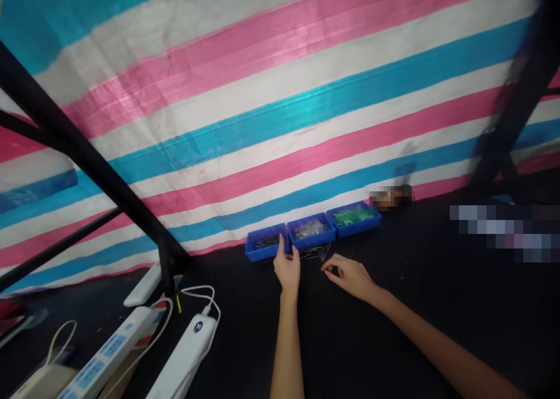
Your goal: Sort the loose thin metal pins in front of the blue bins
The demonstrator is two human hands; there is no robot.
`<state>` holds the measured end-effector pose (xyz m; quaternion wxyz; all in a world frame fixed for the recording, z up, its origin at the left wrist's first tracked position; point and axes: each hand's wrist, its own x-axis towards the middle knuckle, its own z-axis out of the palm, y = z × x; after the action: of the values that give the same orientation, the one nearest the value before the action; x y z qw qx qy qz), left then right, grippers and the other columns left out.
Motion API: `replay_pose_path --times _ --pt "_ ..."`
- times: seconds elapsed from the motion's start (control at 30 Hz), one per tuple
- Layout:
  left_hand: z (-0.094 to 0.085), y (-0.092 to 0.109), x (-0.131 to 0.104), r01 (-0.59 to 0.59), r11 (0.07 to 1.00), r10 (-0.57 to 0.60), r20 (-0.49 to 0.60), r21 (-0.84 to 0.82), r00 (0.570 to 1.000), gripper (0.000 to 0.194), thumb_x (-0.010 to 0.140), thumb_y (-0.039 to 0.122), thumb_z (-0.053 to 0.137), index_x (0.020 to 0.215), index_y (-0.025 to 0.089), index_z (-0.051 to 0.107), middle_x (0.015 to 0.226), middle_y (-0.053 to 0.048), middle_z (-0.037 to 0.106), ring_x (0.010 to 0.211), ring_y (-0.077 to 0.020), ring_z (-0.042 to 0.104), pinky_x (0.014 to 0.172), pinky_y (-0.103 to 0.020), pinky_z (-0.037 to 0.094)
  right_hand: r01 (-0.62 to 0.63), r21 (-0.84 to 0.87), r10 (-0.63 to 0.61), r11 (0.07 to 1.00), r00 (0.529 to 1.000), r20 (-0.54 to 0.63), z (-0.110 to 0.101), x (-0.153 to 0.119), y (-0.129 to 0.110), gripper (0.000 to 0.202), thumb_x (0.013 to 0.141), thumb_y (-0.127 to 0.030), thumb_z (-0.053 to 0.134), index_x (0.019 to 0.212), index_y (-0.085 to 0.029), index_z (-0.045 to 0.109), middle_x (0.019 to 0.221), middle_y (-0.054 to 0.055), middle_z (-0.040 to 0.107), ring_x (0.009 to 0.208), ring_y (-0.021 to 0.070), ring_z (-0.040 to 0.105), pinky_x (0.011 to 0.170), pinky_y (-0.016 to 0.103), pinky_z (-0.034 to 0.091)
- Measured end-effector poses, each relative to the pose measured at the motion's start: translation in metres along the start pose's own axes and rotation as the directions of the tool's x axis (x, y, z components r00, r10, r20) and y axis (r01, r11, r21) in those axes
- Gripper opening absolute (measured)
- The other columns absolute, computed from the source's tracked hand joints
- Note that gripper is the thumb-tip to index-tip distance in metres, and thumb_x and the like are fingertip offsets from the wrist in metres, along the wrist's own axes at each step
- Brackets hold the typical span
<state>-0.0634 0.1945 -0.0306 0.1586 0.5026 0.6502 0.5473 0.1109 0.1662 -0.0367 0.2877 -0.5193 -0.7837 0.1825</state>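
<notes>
My left hand (pixel 287 266) is at the front right corner of the left blue tray (pixel 268 256), which holds thin dark metal pieces (pixel 269 242). Its index finger reaches up over the tray's edge, with the thumb apart from it. Thin, pin-like metal pieces (pixel 315 251) lie loose on the black table between my hands. Beside them, my right hand (pixel 350 275) has thumb and index finger pinched together at the near ends of these pieces. Whatever is between those fingertips is too small to make out.
The middle blue tray (pixel 312 237) contains clear small pieces, the right one (pixel 359 228) green ones. At left are a white power bank (pixel 186 352) with a cable, a power strip (pixel 107 352) and a black metal frame (pixel 94 165). A striped sheet (pixel 280 119) hangs behind.
</notes>
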Motion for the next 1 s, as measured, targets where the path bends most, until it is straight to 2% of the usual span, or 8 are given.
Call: replay_pose_path --times 0.13,0.2,0.27,0.33,0.4,0.5,0.73,1.0 --pt "-0.002 0.012 -0.005 -0.178 0.981 0.178 0.015 0.073 0.984 0.037 0.08 0.029 0.048 0.116 0.024 0.05 0.1 -0.004 0.059 0.051 -0.0069 0.053 0.056 -0.022 0.043 0.008 0.024 -0.007 1.0 0.999 -0.054 0.0 -0.002 -0.001 0.022 0.075 -0.031 0.048 0.094 -0.031 0.06 0.1 -0.003 0.054 0.053 0.0063 0.05 0.047 0.021 0.035" --pt "-0.001 0.016 -0.008 -0.212 0.97 0.205 0.065 0.123 0.977 0.026 0.08 0.028 0.046 0.105 0.025 0.056 0.102 -0.002 0.057 0.052 -0.0062 0.051 0.055 -0.021 0.041 0.025 0.03 -0.022 0.999 0.996 -0.087 0.0 -0.002 -0.001 0.025 0.075 -0.031 0.048 0.098 -0.031 0.058 0.103 -0.001 0.052 0.061 0.0092 0.053 0.053 0.023 0.04" --pt "0.001 0.017 -0.012 -0.237 0.953 0.207 0.171 0.186 0.963 0.02 0.08 0.028 0.046 0.097 0.024 0.058 0.094 0.0 0.057 0.057 -0.0076 0.052 0.056 -0.021 0.04 0.047 0.011 -0.045 0.999 0.99 -0.134 0.0 -0.001 0.0 0.027 0.074 -0.03 0.05 0.1 -0.029 0.058 0.105 0.002 0.052 0.08 0.0144 0.055 0.067 0.027 0.044" --pt "0.005 0.015 -0.018 -0.296 0.924 0.221 0.293 0.242 0.93 0.017 0.079 0.027 0.048 0.092 0.024 0.058 0.092 0.0 0.056 0.068 -0.0103 0.054 0.061 -0.021 0.041 0.057 -0.031 -0.061 0.998 0.985 -0.164 0.001 0.0 0.003 0.03 0.073 -0.031 0.051 0.102 -0.029 0.058 0.11 0.004 0.05 0.098 0.0193 0.049 0.08 0.033 0.04" --pt "0.01 0.012 -0.024 -0.385 0.878 0.259 0.393 0.284 0.882 0.015 0.077 0.025 0.051 0.089 0.023 0.059 0.093 -0.001 0.055 0.082 -0.0137 0.053 0.069 -0.023 0.042 0.049 -0.075 -0.061 0.996 0.984 -0.165 0.004 0.0 0.006 0.034 0.072 -0.032 0.052 0.106 -0.029 0.057 0.117 0.004 0.048 0.107 0.022 0.044 0.086 0.037 0.036" --pt "0.016 0.008 -0.033 -0.484 0.819 0.315 0.464 0.308 0.828 0.015 0.076 0.021 0.05 0.088 0.022 0.059 0.095 -0.003 0.052 0.091 -0.0162 0.05 0.078 -0.027 0.041 0.019 -0.113 -0.035 0.993 0.989 -0.144 0.007 -0.001 0.011 0.039 0.073 -0.035 0.051 0.112 -0.029 0.054 0.123 0.004 0.047 0.113 0.0226 0.039 0.089 0.038 0.033" --pt "0.013 0.013 -0.046 -0.54 0.799 0.341 0.542 0.263 0.768 0.021 0.079 0.015 0.042 0.092 0.022 0.057 0.094 -0.003 0.052 0.088 -0.015 0.05 0.079 -0.027 0.04 0.019 -0.192 -0.029 0.981 0.998 -0.05 0.007 -0.003 0.017 0.042 0.079 -0.037 0.044 0.118 -0.026 0.051 0.126 0.006 0.047 0.117 0.0226 0.037 0.094 0.039 0.029" --pt "0.016 0.016 -0.045 -0.54 0.808 0.319 0.597 0.234 0.736 0.022 0.08 0.014 0.041 0.092 0.023 0.057 0.093 -0.002 0.052 0.086 -0.0137 0.052 0.077 -0.025 0.039 0.061 -0.226 -0.052 0.972 0.998 0.045 0.001 -0.003 0.018 0.046 0.082 -0.037 0.04 0.125 -0.024 0.044 0.132 0.007 0.041 0.121 0.023 0.032 0.096 0.039 0.027"
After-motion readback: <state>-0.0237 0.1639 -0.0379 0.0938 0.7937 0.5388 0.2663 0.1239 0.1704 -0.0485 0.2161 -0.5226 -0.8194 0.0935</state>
